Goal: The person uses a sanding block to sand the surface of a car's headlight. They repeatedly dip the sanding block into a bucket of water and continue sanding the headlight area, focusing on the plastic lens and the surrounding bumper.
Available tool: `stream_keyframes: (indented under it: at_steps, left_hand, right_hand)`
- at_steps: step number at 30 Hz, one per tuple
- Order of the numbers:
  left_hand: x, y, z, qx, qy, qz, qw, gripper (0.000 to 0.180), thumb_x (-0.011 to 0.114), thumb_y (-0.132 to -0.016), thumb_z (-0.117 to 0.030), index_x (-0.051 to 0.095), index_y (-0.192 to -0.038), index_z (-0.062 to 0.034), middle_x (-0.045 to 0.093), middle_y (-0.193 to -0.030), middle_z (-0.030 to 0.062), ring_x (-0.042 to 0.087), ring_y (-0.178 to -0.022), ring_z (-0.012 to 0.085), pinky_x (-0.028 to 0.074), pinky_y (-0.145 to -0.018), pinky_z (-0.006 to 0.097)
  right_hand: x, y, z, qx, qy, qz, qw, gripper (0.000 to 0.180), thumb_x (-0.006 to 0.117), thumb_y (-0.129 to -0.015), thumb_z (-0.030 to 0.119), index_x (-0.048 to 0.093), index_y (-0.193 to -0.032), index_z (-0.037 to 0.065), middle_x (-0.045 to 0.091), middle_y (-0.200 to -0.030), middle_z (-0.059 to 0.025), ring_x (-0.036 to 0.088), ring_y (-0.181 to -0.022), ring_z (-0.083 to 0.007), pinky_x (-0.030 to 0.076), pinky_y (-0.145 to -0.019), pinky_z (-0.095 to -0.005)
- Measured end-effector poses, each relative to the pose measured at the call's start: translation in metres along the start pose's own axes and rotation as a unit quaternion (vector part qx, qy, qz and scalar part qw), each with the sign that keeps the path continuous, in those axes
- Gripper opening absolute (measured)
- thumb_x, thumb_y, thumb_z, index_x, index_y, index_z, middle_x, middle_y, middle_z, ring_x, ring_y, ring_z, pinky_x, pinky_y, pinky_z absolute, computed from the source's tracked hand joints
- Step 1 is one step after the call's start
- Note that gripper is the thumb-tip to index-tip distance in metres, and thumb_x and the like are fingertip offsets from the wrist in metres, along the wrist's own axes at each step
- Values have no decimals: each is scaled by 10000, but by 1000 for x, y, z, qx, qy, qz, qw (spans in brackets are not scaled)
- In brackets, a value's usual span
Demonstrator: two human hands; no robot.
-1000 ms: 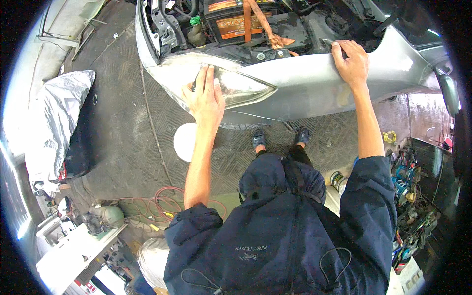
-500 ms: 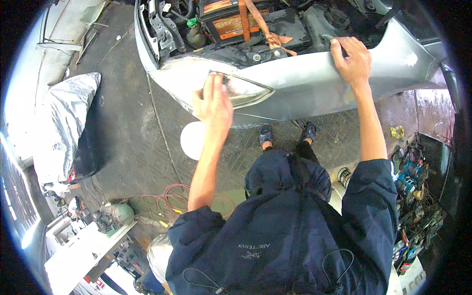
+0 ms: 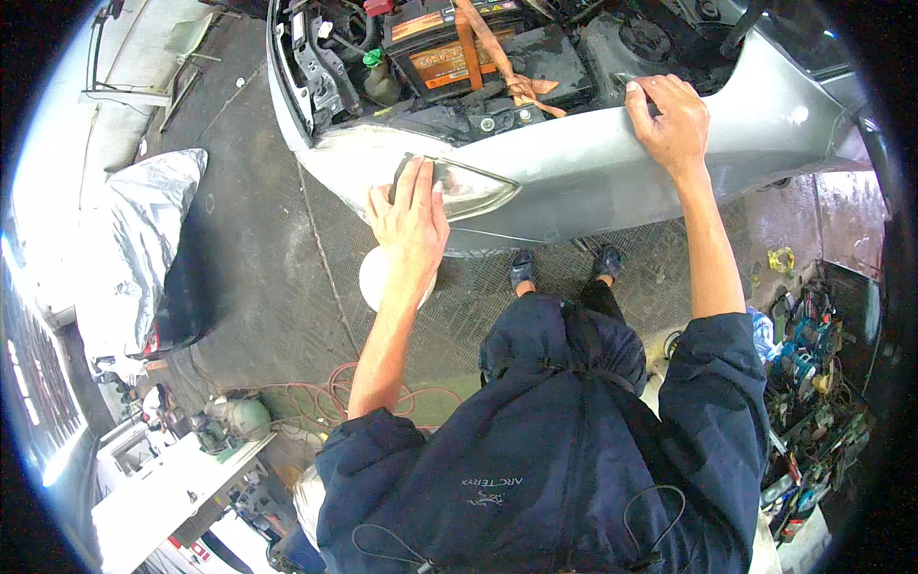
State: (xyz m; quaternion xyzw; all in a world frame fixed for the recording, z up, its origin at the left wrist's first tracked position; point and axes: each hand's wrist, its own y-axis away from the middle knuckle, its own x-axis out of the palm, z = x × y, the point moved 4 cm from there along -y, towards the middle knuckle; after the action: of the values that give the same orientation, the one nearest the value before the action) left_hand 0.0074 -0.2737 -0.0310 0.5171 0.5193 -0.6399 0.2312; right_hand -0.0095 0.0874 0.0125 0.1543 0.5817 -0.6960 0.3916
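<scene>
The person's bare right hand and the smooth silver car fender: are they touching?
Touching. The head view shows the bare right hand resting over the upper edge of the smooth silver car fender, with no visible gap.

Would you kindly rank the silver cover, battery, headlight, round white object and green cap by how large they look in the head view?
1. Silver cover
2. Headlight and battery: too close to rank, as the left hand partly covers the headlight
3. Round white object, partly behind the left forearm
4. Green cap
</scene>
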Motion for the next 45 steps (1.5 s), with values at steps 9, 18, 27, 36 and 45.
stream_keyframes:
  at_steps: [9,18,27,36,45]
  left_hand:
    - [-12,-17,6,67,-53,-4,996,240,689,-910,-99,754,-1133,-161,722,-1228,-17,615,-1083,295,406,-1083,482]
    - [2,2,1,-115,85,25,989,531,698,-836,-112,670,-1366,-120,598,-1449,108,554,-1238,377,438,-1082,480]
    - [7,1,5,-134,115,32,984,601,687,-799,-87,617,-1394,-123,490,-1469,188,494,-1280,394,417,-1085,489]
    - [14,21,74,-400,302,-15,865,612,845,-797,-128,618,-1357,-32,621,-1219,172,630,-1076,265,495,-975,394]
    - [10,19,83,-464,715,-35,522,444,627,-864,-126,596,-1267,57,715,-1106,170,715,-1001,313,595,-960,460]
  right_hand:
    - [-2,1,0,-13,-15,-8,1000,167,703,-883,210,736,-813,62,679,-741,-60,644,-717,-261,508,-700,-389]
    - [-4,-1,0,-16,-28,-11,999,127,714,-865,176,743,-822,60,701,-754,-49,661,-729,-239,512,-706,-377]
    - [-5,-2,3,-28,-45,5,999,123,723,-859,184,746,-815,71,716,-785,-51,660,-734,-239,505,-701,-373]
    - [-3,0,3,-12,-40,5,999,121,730,-855,182,732,-793,77,720,-796,-42,660,-746,-238,507,-710,-374]
    - [0,0,3,-22,-45,-10,999,101,731,-849,165,733,-807,73,722,-805,-47,665,-752,-240,510,-711,-370]
